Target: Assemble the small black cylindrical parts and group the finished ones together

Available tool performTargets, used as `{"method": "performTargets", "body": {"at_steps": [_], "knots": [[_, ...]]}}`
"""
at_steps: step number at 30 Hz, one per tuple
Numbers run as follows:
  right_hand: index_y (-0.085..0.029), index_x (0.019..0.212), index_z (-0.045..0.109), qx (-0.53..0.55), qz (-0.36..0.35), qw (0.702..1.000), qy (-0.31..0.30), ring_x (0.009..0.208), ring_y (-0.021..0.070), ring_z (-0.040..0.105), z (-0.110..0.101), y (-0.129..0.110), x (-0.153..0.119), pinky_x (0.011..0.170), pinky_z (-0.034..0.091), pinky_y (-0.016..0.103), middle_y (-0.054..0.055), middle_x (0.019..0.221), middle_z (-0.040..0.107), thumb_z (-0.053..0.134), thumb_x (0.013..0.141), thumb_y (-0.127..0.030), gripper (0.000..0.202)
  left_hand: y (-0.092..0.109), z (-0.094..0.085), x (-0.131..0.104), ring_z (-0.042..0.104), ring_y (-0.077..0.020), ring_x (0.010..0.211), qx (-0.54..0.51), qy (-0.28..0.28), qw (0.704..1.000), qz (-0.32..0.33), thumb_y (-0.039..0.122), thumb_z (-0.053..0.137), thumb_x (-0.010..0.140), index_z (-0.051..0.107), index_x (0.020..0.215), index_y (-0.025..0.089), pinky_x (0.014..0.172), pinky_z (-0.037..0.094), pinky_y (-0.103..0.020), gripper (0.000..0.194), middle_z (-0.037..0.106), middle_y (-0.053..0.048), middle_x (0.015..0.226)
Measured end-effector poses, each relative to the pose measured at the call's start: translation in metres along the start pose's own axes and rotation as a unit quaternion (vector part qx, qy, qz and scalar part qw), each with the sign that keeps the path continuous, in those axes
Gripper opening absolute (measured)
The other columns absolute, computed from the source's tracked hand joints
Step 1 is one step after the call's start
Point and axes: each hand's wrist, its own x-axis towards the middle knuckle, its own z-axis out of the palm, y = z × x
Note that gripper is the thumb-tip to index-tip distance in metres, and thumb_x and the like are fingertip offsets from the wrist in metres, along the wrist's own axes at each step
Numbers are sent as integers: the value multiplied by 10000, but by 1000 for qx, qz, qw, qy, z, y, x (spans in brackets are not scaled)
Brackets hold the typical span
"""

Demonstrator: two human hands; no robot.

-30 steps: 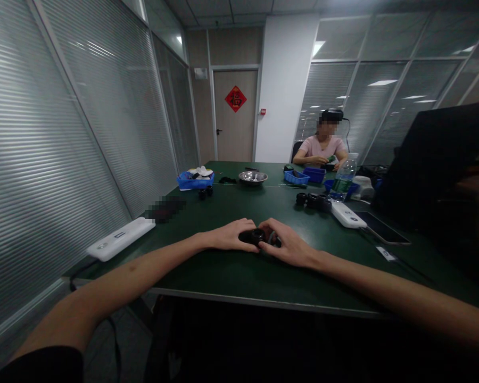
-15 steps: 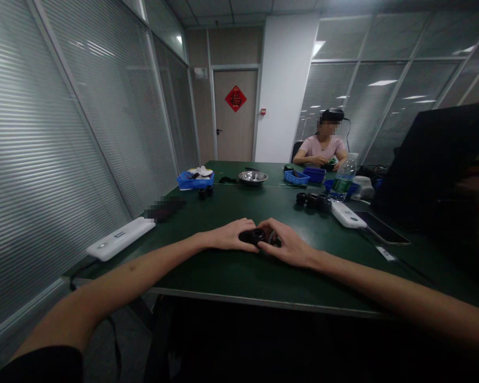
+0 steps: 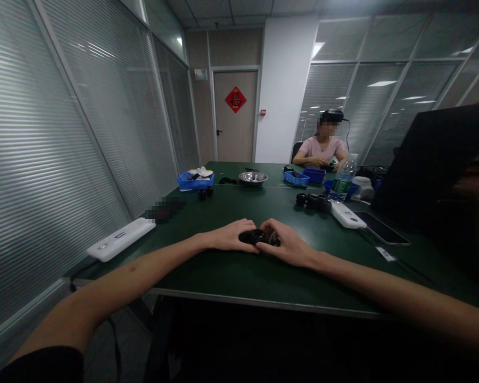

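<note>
A small black part with a round ring-like top point(image 3: 257, 235) is held between both hands, low over the green table point(image 3: 223, 271) near its front edge. My left hand point(image 3: 233, 235) grips its left end, thumb in front and fingers behind. From the right, my right hand point(image 3: 284, 242) closes its thumb and fingertips round the other side. Under the right fingers a dark piece shows in part; its shape is hard to make out.
Farther back stand a blue basket point(image 3: 195, 182), a metal bowl point(image 3: 253, 178) and another blue basket point(image 3: 296, 178). Black round parts point(image 3: 312, 200), a bottle point(image 3: 342, 181), a white power bank point(image 3: 348, 215) and a phone point(image 3: 381, 227) lie right. A person point(image 3: 322, 149) sits across.
The round top of the black part has tilted slightly between my fingers. Both hands stay in nearly the same place.
</note>
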Motion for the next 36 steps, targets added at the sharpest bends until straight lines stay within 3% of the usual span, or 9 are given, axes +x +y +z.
{"method": "performTargets", "body": {"at_steps": [6, 12, 18, 36], "knots": [[-193, 1148, 586, 4, -18, 1000, -10, 839, 187, 603, -2, -4, -1, 733, 505, 330, 63, 1034, 653, 663, 928, -364, 288, -2, 1, 0, 531, -230, 1025, 0, 6, 1000, 6, 599, 674, 905, 630, 1121, 193, 895, 405, -344, 462, 592, -63, 1087], [-195, 1131, 587, 14, -3, 1000, 0, 842, 188, 608, -2, -3, -1, 713, 506, 321, 56, 1013, 652, 696, 915, -419, 329, -1, 1, 1, 529, -230, 1033, 2, 4, 1000, 12, 579, 683, 907, 627, 1144, 194, 909, 406, -348, 455, 596, -65, 1108], [-193, 1167, 593, 9, -25, 1000, -9, 843, 181, 604, -2, -2, -1, 736, 507, 329, 63, 1049, 657, 644, 947, -355, 278, -1, 1, 0, 531, -230, 1027, 2, 7, 1000, 11, 584, 673, 911, 628, 1155, 198, 912, 404, -350, 459, 595, -63, 1095], [-199, 1129, 589, 12, 0, 1000, -1, 845, 194, 619, -2, -2, 0, 725, 510, 329, 60, 1019, 666, 705, 907, -437, 346, -1, 1, 1, 526, -230, 1019, -1, 3, 1000, 6, 583, 691, 899, 633, 1138, 192, 885, 404, -345, 462, 597, -67, 1102]]}}
